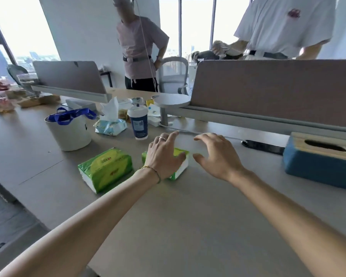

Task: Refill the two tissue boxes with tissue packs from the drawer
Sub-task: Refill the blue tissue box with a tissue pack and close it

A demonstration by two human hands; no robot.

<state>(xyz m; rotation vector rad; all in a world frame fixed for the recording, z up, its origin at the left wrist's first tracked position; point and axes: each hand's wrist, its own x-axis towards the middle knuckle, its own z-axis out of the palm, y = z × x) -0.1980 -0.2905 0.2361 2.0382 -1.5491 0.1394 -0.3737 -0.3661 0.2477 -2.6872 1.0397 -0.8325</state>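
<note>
Two green tissue packs lie on the grey desk [188,206]. The left pack [106,168] lies free, at an angle. My left hand [166,154] covers most of the right pack [181,166]; the palm is over it, the thumb rests on its top and the fingers stretch out past its far edge. Just right of that pack my right hand [218,156] hovers with fingers spread and holds nothing. A blue tissue box [312,168] with a wooden slotted lid stands at the far right, and its slot looks dark. No drawer is in view.
Behind the packs stand a white bucket [68,134] with blue straps, an opened wipes pack [110,126] and a lidded cup [140,124]. A dark flat object [262,146] lies near the desk dividers [268,88]. Two people stand beyond the desk.
</note>
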